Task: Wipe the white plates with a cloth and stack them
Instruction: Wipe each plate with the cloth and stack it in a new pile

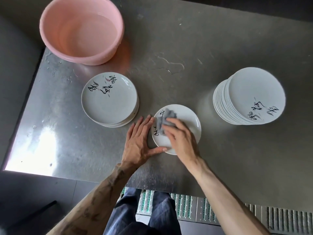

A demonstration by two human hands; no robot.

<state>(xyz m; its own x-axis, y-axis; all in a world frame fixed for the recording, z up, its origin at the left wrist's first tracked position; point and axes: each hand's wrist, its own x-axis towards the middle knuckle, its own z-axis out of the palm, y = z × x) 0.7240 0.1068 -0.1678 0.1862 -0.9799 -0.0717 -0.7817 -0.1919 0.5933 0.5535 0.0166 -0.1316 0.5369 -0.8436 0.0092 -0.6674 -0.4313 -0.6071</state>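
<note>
Plate [185,118] lies flat mid-table [228,158], with the short stack [108,100] at its 10 o'clock and the tall stack [250,97] at 2 o'clock. Left hand [138,138] is spread flat, thumb and fingers bracing the rim at 8 o'clock. Right hand [180,139] bunches the grey cloth [165,120] against the plate's face. Glazed ceramic is stiff, brittle and probably slick if wet, so lift it by the rim with the thumb on top.

A brushed, water-streaked metal tabletop [220,48] is seen; glossy glazed white plates [250,92], a smooth pink plastic basin [50,39] and a soft grey cloth [163,120] are shown.
</note>
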